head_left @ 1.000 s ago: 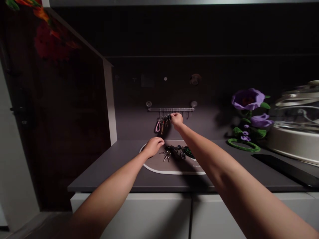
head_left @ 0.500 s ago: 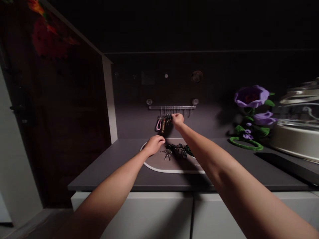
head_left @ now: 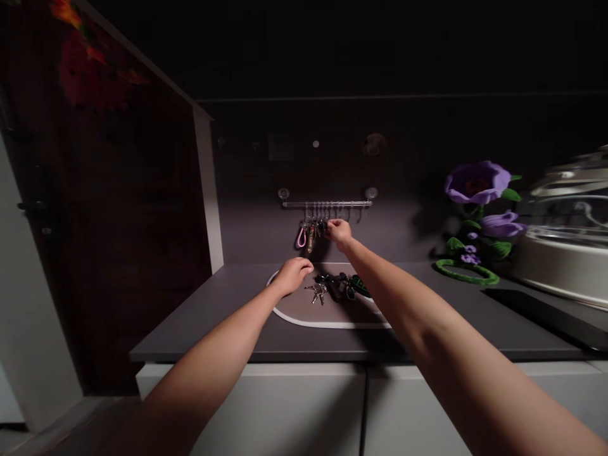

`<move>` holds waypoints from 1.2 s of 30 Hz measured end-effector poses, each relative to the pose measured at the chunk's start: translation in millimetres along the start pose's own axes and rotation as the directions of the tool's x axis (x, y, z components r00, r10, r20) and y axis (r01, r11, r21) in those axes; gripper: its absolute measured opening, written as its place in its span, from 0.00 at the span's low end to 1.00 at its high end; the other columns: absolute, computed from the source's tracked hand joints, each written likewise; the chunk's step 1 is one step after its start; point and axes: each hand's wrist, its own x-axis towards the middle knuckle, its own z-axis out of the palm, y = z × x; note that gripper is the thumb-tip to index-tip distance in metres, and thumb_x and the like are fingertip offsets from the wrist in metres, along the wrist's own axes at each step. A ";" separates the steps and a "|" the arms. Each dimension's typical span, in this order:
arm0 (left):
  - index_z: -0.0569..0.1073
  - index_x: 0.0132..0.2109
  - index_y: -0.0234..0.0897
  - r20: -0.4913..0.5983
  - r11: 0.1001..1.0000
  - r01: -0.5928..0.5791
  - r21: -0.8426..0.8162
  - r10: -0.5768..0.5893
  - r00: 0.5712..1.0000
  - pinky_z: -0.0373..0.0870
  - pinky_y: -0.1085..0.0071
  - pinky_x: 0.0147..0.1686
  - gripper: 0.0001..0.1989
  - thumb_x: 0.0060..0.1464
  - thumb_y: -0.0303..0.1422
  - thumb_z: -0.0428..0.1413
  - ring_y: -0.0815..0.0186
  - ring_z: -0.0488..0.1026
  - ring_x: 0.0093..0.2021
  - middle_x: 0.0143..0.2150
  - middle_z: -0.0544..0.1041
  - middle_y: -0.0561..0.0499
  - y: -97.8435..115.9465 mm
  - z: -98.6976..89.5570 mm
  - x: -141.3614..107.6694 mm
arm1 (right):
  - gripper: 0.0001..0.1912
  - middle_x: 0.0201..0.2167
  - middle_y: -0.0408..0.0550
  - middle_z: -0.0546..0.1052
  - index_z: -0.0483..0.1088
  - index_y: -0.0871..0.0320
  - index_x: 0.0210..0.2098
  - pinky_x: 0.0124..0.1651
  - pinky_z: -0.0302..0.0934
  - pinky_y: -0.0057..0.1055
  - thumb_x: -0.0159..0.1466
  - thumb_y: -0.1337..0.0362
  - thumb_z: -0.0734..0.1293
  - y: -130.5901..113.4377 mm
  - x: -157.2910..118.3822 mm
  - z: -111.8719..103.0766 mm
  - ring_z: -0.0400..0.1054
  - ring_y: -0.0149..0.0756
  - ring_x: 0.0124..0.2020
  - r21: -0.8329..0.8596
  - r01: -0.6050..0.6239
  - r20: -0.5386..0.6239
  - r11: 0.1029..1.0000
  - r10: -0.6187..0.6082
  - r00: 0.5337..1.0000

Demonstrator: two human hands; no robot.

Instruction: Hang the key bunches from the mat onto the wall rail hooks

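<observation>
My right hand [head_left: 339, 233] is raised to the row of hooks on a clear wall rail [head_left: 327, 204]. Its fingers are pinched at a small dark thing, too dim to name, beside the hanging keys [head_left: 318, 228]. Left of it hang a pink loop strap [head_left: 301, 237] and a brown key tag with lettering [head_left: 311, 239]. My left hand [head_left: 292, 276] hovers over the left part of a brown mat with a white rim [head_left: 308, 324]. Its fingers are together and curled, with nothing seen in them. Close by on the mat lies a bunch of silver keys [head_left: 317, 292].
More dark keys and fobs [head_left: 338, 280] and a green-and-black tag [head_left: 361, 286] lie on the mat, partly behind my right forearm. Purple crafted flowers [head_left: 479, 182] with a green ring base stand right, near a cream appliance [head_left: 565, 259] and a flat black object [head_left: 536, 313].
My right hand stays at the hooks, its fingers shifted very slightly. The left hand holds nearly the same place over the mat. The whole view has moved a little.
</observation>
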 end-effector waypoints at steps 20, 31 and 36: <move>0.75 0.37 0.34 0.010 1.000 -0.007 -0.012 0.007 1.000 0.64 0.70 0.42 0.10 0.53 0.28 0.49 0.65 0.70 0.40 0.38 0.75 0.47 -0.8 -1.9 -2.3 | 0.06 0.29 0.46 0.70 0.64 0.62 0.35 0.30 0.63 0.24 0.58 0.74 0.61 -30.0 -34.4 -19.2 0.63 0.23 0.25 0.049 -0.159 0.118 0.986 0.153 0.981; 0.75 0.39 0.34 0.126 1.000 -0.015 0.022 0.012 0.992 0.64 0.70 0.44 0.10 0.50 0.28 0.51 0.65 0.70 0.41 0.40 0.76 0.47 16.3 -8.2 5.6 | 0.06 0.31 0.47 0.73 0.64 0.61 0.34 0.30 0.60 0.23 0.56 0.74 0.62 -33.0 -76.0 -34.0 0.65 0.23 0.25 0.076 -0.197 0.236 0.977 0.174 0.956; 0.75 0.36 0.33 0.220 0.999 0.023 -0.037 -0.014 0.975 0.64 0.71 0.40 0.10 0.50 0.30 0.51 0.65 0.71 0.37 0.36 0.77 0.48 22.2 -13.7 7.6 | 0.07 0.33 0.50 0.74 0.65 0.62 0.37 0.32 0.61 0.24 0.58 0.72 0.61 -19.6 -100.5 -41.9 0.68 0.26 0.28 0.015 -0.175 0.277 0.984 0.164 0.947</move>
